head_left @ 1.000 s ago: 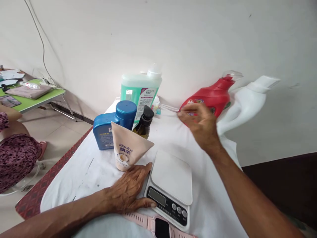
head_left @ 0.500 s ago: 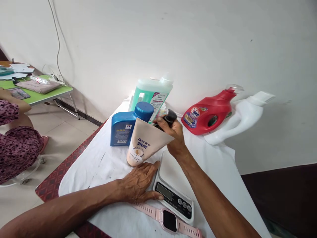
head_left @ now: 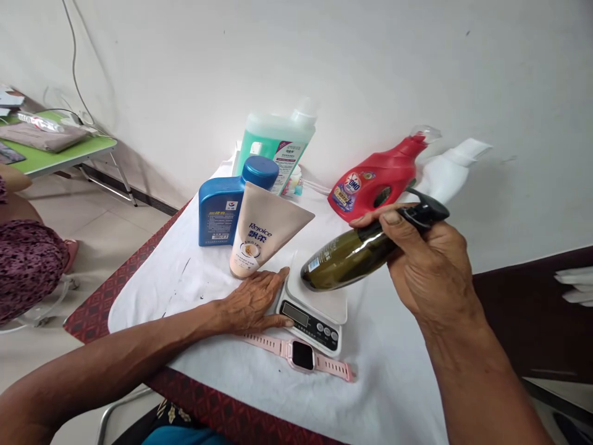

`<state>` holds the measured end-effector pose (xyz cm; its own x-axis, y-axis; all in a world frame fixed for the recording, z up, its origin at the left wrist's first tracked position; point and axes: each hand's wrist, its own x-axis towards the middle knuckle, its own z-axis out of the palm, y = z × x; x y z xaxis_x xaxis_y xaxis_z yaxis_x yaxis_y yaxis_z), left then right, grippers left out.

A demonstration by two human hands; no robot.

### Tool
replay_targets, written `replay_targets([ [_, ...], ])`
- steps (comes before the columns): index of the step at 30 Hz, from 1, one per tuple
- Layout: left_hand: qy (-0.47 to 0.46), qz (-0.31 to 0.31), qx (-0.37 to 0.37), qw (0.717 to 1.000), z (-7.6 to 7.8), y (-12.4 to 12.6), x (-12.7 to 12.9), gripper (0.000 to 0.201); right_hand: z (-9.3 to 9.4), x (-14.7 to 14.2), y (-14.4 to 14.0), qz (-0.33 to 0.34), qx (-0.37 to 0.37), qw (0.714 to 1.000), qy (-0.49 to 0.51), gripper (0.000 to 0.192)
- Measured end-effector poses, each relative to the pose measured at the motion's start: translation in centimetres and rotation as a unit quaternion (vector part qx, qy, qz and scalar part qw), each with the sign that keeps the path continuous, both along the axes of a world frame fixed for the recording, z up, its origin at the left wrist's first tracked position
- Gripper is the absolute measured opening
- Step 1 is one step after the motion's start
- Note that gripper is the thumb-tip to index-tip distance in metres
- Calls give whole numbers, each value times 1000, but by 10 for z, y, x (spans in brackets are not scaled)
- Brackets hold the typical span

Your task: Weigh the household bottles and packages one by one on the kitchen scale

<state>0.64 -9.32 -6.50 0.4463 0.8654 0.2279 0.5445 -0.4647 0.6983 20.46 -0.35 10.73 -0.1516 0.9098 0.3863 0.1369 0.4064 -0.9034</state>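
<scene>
My right hand [head_left: 430, 266] is closed around the neck of a dark green pump bottle [head_left: 352, 258] with a black pump head. The bottle is tilted, its base low on the left, above the plate of a white kitchen scale [head_left: 319, 303]. My left hand [head_left: 259, 300] lies flat on the cloth with fingers stretched, touching the scale's left edge. Just beyond that hand stands a beige Rejoice tube [head_left: 269, 228]. A pink-strapped watch [head_left: 302, 355] lies on the near side of the scale.
Behind the tube stand a blue bottle [head_left: 217, 213] and a green liquid jug [head_left: 273, 139]. A red OMO bottle [head_left: 370, 176] and a white bottle [head_left: 447, 173] lean near the wall. Another person [head_left: 30, 266] sits at the left by a green table [head_left: 69, 151].
My right hand has brought the pump bottle from behind the tube to the right and nearer, over the scale. My left hand stays beside the scale. The view has shifted.
</scene>
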Motion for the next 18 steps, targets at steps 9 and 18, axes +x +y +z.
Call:
replay_targets([
  [9,20,8,4,1000,3,-1,1,100,-28,27,-6,-3,-4,1000,-12,33],
  [18,31,7,19,999,0,0,1,99,-51,51,2,-55,-22,982,178,62],
])
